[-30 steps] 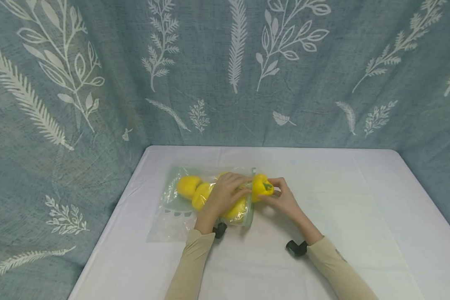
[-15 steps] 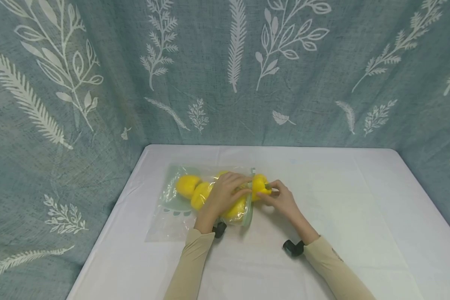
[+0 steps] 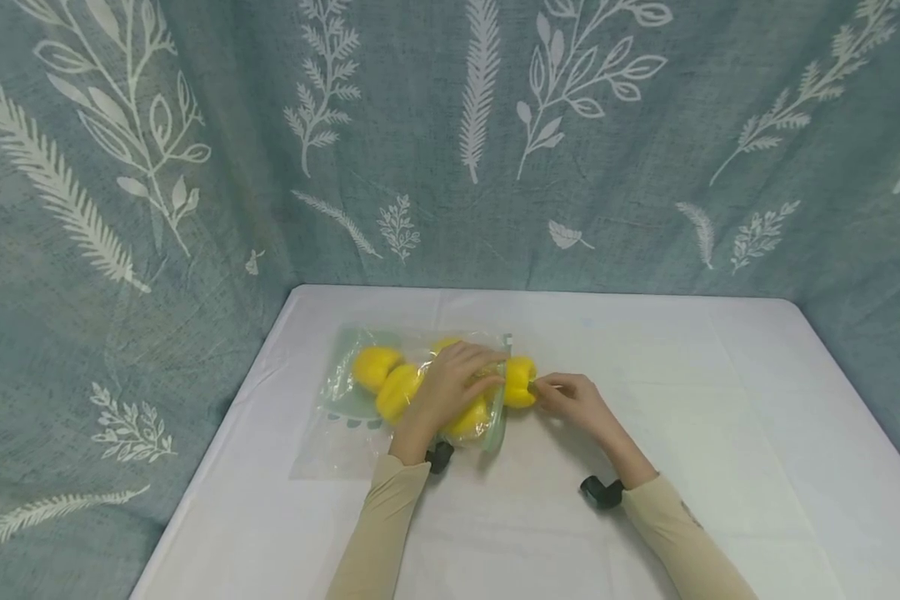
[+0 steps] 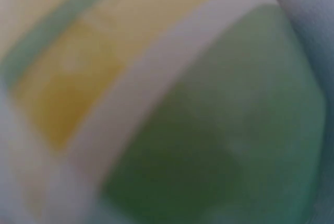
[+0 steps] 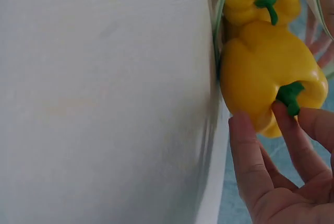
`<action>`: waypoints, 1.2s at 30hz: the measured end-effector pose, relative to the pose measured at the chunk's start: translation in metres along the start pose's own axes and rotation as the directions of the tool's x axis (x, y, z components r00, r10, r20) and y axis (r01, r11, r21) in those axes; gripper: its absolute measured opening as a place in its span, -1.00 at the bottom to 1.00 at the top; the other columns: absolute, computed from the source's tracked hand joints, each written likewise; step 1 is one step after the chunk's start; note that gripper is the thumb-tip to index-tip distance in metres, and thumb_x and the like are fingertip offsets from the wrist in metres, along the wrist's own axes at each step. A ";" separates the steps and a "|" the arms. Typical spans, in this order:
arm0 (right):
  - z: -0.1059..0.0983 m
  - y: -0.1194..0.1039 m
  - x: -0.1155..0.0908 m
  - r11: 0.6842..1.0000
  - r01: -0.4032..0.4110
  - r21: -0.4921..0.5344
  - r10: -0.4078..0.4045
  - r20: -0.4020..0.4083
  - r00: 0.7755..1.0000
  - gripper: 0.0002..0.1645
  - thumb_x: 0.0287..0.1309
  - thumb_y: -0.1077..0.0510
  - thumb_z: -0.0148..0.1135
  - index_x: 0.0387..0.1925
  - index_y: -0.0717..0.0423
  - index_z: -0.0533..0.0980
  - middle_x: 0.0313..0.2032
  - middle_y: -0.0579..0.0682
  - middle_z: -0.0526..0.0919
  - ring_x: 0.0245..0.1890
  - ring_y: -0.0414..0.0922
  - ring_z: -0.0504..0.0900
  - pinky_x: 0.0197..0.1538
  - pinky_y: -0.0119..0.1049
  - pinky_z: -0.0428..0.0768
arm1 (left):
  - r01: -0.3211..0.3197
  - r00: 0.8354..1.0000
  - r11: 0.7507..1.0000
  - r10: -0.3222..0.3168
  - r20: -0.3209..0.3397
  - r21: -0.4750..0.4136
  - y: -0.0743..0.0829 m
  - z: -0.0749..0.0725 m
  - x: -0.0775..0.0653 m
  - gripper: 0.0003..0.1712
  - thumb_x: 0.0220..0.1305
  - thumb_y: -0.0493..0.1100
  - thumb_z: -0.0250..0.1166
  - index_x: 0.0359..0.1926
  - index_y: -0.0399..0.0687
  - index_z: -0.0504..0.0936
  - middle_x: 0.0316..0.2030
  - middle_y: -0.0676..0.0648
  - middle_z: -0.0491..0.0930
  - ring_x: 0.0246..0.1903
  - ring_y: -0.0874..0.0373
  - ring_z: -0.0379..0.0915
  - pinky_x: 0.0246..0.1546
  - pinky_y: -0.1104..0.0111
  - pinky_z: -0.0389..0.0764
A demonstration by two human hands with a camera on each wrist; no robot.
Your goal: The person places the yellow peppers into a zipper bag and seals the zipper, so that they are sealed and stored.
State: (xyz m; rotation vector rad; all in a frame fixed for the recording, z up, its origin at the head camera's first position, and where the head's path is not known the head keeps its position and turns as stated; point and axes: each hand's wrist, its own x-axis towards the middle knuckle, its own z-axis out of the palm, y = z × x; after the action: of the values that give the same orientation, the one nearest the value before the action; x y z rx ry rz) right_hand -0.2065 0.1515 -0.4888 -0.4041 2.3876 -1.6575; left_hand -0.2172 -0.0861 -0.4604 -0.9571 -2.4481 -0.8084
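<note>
A clear zip bag [image 3: 348,454] with green print lies on the table, its mouth facing right. Inside it are several yellow bell peppers [image 3: 376,368]. My left hand [image 3: 450,387] is over the bag and holds its mouth edge; some of its fingers show through the film in the right wrist view. At the mouth sits another yellow bell pepper [image 3: 521,382], partly out, its green stem [image 5: 290,96] facing right. My right hand [image 3: 573,402] pinches that stem with its fingertips, one more fingertip close to the pepper's side. The left wrist view shows only blurred green-and-yellow bag film.
A white cloth covers the table [image 3: 682,417]. Blue-green curtains [image 3: 435,150] with white leaf patterns hang behind and at the sides. Dark wrist cameras [image 3: 602,492] are worn on both wrists.
My right hand has shifted from gripping the pepper's sides to its stem, slightly lower and to the right. The pepper has turned, stem to the right. My left hand stays in place.
</note>
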 end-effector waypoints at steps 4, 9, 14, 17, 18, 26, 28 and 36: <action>0.002 -0.012 -0.001 1.000 0.010 0.023 -0.010 -0.001 1.000 -0.62 0.32 0.13 0.03 0.00 0.34 0.47 0.01 0.30 0.53 -0.10 0.15 0.61 -0.08 -0.15 0.62 | 0.000 1.000 1.000 0.000 0.006 0.007 0.001 -0.001 0.001 -0.61 0.21 0.06 0.22 0.06 0.14 0.57 -0.02 0.13 0.59 0.02 0.24 0.41 0.19 0.32 0.32; 0.005 -0.022 -0.003 1.000 0.020 0.024 -0.020 -0.003 1.000 -0.63 0.31 0.19 0.02 0.04 0.36 0.40 0.04 0.34 0.49 -0.09 0.19 0.59 -0.09 -0.12 0.63 | 0.000 1.000 1.000 0.000 0.016 0.003 0.002 -0.001 0.001 -0.60 0.21 0.06 0.23 0.07 0.13 0.57 -0.01 0.13 0.58 0.03 0.22 0.41 0.20 0.32 0.31; 0.009 -0.003 0.005 0.999 0.042 0.013 -0.042 0.007 0.999 -0.63 0.29 0.12 0.07 0.05 0.24 0.41 0.04 0.27 0.50 -0.08 0.13 0.59 -0.10 -0.18 0.63 | 0.001 1.000 1.000 -0.001 0.028 0.007 0.002 0.000 0.000 -0.60 0.22 0.05 0.22 0.07 0.14 0.56 0.00 0.13 0.57 0.03 0.23 0.40 0.19 0.32 0.32; 0.013 0.005 0.008 0.998 0.046 0.047 -0.048 0.033 0.998 -0.61 0.25 0.16 0.12 0.08 0.20 0.39 0.02 0.29 0.53 -0.06 0.14 0.59 -0.08 -0.16 0.62 | -0.009 1.000 1.000 0.008 0.029 0.022 0.001 0.001 0.000 -0.61 0.22 0.03 0.22 0.07 0.15 0.56 0.00 0.13 0.57 0.04 0.22 0.40 0.17 0.33 0.33; 0.014 0.006 0.009 0.998 0.045 0.053 -0.047 0.044 0.998 -0.59 0.24 0.17 0.13 0.10 0.19 0.38 0.00 0.30 0.54 -0.06 0.13 0.60 -0.08 -0.16 0.62 | -0.013 1.000 1.000 0.012 0.029 0.025 0.001 0.001 0.000 -0.62 0.22 0.03 0.22 0.07 0.15 0.56 0.00 0.13 0.57 0.04 0.22 0.40 0.17 0.33 0.34; 0.024 0.002 0.010 0.997 -0.069 0.039 0.066 0.076 0.995 -0.34 0.22 0.16 0.14 0.29 0.01 0.12 0.01 0.26 0.56 -0.04 0.07 0.60 0.03 -0.06 0.55 | -0.027 1.000 1.000 0.027 0.011 0.015 0.001 0.003 0.000 -0.64 0.23 0.02 0.22 0.05 0.14 0.57 -0.02 0.14 0.58 0.02 0.22 0.40 0.14 0.33 0.36; 0.025 0.001 0.010 0.995 -0.089 0.047 0.086 0.074 0.994 -0.30 0.23 0.14 0.14 0.32 -0.03 0.08 0.02 0.25 0.55 -0.02 0.07 0.59 0.05 -0.05 0.54 | -0.024 1.000 1.000 0.024 0.011 0.013 0.001 0.003 0.000 -0.64 0.23 0.02 0.21 0.05 0.15 0.57 -0.02 0.15 0.58 0.02 0.23 0.40 0.15 0.34 0.35; 0.022 -0.025 -0.001 0.997 -0.027 0.067 0.022 0.084 0.996 -0.43 0.31 0.28 -0.02 0.31 0.22 0.10 0.04 0.41 0.48 0.02 0.26 0.51 -0.02 -0.05 0.58 | -0.038 0.999 0.999 0.038 0.004 0.019 0.000 0.004 0.001 -0.64 0.22 0.02 0.22 0.04 0.14 0.58 -0.04 0.14 0.58 0.00 0.22 0.41 0.13 0.35 0.36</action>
State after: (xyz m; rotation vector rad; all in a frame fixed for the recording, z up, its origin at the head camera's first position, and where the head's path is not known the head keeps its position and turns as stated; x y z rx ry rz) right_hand -0.1959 0.1243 -0.4731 -0.4221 2.2602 -1.6725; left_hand -0.2182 -0.0832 -0.4633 -0.9959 -2.4288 -0.7700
